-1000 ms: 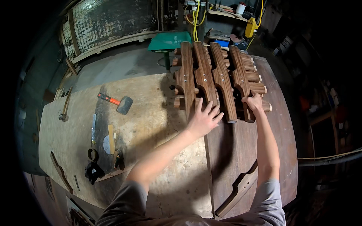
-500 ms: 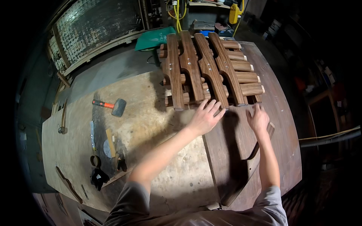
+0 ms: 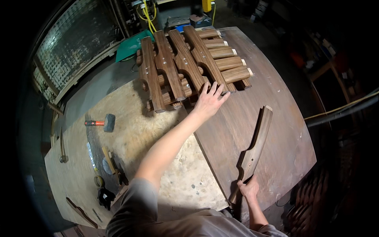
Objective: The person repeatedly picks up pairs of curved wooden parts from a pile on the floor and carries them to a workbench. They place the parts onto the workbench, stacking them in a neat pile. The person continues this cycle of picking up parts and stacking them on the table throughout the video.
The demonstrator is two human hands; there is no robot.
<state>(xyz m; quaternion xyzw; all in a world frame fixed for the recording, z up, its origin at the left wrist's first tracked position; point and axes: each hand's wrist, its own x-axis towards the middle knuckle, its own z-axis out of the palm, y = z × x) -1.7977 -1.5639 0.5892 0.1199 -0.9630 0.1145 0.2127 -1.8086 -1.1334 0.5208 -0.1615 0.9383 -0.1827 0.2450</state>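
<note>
A stack of dark, striped shaped wooden pieces (image 3: 169, 69) lies crosswise in layers at the far side of the table. Its upper pieces have curved notches and small light dots. My left hand (image 3: 210, 103) rests with spread fingers on the near ends of the upper pieces. Close to the front edge, my right hand (image 3: 249, 189) is closed round the lower end of a single shaped wooden piece (image 3: 256, 146). That one slants away from me on the brown board, with a light far end, a curved notch and small holes.
The brown board (image 3: 284, 130) adjoins a pale plywood top (image 3: 173, 158). At left lie a mallet (image 3: 108, 123), a roll of tape (image 3: 99, 181), a black object (image 3: 105, 197) and a thin curved wooden piece (image 3: 81, 212). A green sheet (image 3: 132, 46) is beyond the stack.
My right hand has moved from the stack's near right corner down to the single piece and closed on its lower end. My left hand stays at the stack. The view has shifted right.
</note>
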